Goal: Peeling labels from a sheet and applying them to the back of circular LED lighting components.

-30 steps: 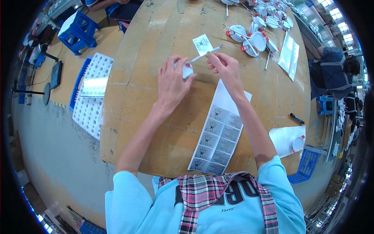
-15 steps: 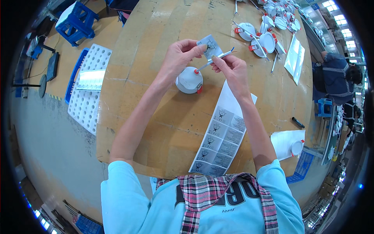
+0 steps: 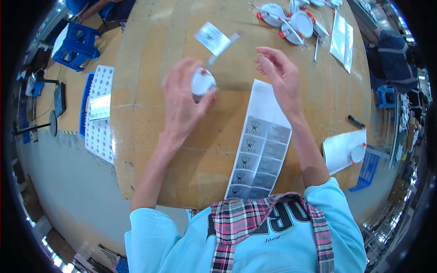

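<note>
Label sheet (image 3: 260, 145) on table (image 3: 150, 132), right of round lamp (image 3: 201, 82)

Bare bench (image 3: 150, 136) lies open at centre left and below the left hand (image 3: 182, 107), so a hand could pass there freely. To the right the label sheet (image 3: 261, 141) covers the wood beneath the right hand (image 3: 280, 75). Round white fixtures (image 3: 291, 18) crowd the upper right, and a loose label (image 3: 211, 37) lies at upper centre.
</note>
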The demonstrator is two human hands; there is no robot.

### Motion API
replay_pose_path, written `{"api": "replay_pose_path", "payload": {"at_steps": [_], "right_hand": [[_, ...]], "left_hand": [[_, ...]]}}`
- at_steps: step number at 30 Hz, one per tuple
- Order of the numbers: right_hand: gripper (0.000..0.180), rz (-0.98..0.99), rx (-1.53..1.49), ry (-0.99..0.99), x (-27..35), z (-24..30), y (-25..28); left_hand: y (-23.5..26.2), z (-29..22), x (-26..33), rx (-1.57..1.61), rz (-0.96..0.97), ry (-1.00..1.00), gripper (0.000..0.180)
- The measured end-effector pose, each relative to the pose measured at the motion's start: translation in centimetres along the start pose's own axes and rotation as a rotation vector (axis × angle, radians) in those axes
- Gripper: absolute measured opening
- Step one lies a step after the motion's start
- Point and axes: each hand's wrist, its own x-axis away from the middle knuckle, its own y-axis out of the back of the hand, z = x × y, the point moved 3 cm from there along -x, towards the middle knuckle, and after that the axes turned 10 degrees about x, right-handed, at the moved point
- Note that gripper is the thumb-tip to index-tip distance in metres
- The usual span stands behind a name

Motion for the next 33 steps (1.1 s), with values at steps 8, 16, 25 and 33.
{"api": "replay_pose_path", "payload": {"at_steps": [8, 16, 25, 33], "right_hand": [[0.014, 0.004, 0.489, 0.25, 8.6, 0.0, 4.1], [0.019, -0.006, 0.542, 0.307, 11.2, -2.6, 2.4], [0.023, -0.03, 0.455, 0.334, 11.3, -2.3, 3.2], [0.024, -0.087, 0.54, 0.453, 11.0, -1.2, 3.4]], "left_hand": [[-2.9, -4.1, 3.8, 0.384, 0.11, 0.248, 0.052], [-6.6, -4.3, 1.8, 0.429, 0.315, 0.527, 0.042], [-6.4, -3.5, 1.6, 0.711, 0.451, 0.714, 0.029], [-6.8, -4.3, 2.7, 0.943, 0.414, 0.744, 0.028]]}}
